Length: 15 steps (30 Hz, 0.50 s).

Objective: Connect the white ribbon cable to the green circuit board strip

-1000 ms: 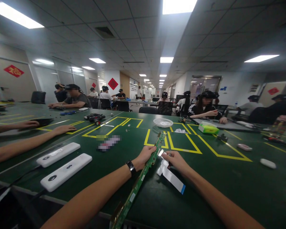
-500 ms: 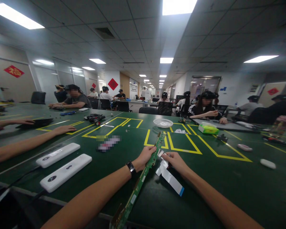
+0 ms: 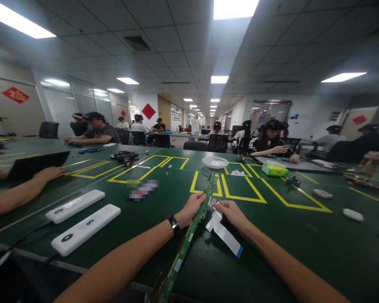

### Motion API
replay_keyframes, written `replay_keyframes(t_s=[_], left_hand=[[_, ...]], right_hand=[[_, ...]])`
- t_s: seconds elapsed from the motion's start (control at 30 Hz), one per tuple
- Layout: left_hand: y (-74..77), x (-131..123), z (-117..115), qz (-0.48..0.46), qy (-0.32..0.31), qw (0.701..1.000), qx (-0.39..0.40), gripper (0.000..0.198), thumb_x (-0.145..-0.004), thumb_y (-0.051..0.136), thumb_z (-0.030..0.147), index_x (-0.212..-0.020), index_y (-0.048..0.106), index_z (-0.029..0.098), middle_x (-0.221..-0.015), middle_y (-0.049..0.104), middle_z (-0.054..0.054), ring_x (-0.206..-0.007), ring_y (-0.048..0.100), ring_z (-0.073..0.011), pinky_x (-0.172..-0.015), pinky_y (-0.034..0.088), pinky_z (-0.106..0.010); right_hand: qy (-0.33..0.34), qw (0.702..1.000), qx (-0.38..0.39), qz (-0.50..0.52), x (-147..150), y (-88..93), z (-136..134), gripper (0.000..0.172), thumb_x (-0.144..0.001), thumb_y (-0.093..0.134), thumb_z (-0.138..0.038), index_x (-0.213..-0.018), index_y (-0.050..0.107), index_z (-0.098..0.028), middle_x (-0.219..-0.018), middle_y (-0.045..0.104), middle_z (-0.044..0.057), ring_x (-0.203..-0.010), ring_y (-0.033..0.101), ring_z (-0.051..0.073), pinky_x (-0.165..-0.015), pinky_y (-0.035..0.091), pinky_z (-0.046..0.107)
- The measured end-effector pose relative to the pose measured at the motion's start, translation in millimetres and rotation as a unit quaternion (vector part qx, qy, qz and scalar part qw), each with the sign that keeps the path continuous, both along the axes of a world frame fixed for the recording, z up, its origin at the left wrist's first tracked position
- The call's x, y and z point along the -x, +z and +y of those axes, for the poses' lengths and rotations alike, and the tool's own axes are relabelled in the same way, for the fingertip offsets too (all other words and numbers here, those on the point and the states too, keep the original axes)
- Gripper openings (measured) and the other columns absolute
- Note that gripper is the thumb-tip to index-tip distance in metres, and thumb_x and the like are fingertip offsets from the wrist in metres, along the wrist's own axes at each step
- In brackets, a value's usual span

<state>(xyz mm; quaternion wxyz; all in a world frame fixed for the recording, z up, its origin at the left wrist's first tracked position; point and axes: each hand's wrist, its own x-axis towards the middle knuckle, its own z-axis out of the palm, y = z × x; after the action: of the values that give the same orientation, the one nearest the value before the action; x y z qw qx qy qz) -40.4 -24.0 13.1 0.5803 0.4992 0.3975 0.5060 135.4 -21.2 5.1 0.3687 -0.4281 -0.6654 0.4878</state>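
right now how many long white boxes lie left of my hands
2. The far white box and the near white box lie side by side, left of the left hand; others may be hidden.

co-worker's hand (image 3: 49, 173) has raised the black panel (image 3: 34, 165).

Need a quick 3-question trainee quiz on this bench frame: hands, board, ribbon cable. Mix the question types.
1. Multiple choice: what does the left hand grip?
A) a black screwdriver
B) the long narrow green circuit board
C) a round white basket

2. True or false: the right hand pinches the white flat ribbon cable with a blue tip at its blue end.

3. Fill in: ___ white oblong plastic devices lie side by side left of the board.

Key: 1 B. 2 False, since the fingers hold the end next to the board and the blue tip lies on the table. 3 Two.
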Motion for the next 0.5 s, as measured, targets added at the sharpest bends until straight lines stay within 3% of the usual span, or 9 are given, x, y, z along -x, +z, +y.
replay_keyframes(t_s=[0.27, 0.5], left_hand=[[-5.1, -5, -4, 0.083, -0.049, 0.993, -0.074, 0.04, -0.086, 0.049, 0.053, -0.085, 0.056, 0.014, -0.066, 0.061, -0.002, -0.051, 0.055, -0.009, -0.047, 0.041, -0.017], [-11.0, -4, -7, 0.125, -0.083, 0.986, -0.076, 0.04, -0.089, 0.041, 0.055, -0.092, 0.049, 0.016, -0.067, 0.055, 0.001, -0.047, 0.048, -0.0071, -0.043, 0.039, -0.016]], right_hand=[[-0.004, 1.0, -0.005, -0.003, 1, -3.9, 2, 0.039, -0.079, 0.058, -0.052, -0.071, 0.064, -0.014, -0.059, 0.06, -0.001, -0.05, 0.048, 0.01, -0.051, 0.034, 0.022], [0.006, 1.0, -0.008, -0.016, 2, -2.9, -1, 0.039, -0.08, 0.056, -0.051, -0.071, 0.063, -0.014, -0.063, 0.063, 0.001, -0.051, 0.05, 0.011, -0.05, 0.035, 0.021]])
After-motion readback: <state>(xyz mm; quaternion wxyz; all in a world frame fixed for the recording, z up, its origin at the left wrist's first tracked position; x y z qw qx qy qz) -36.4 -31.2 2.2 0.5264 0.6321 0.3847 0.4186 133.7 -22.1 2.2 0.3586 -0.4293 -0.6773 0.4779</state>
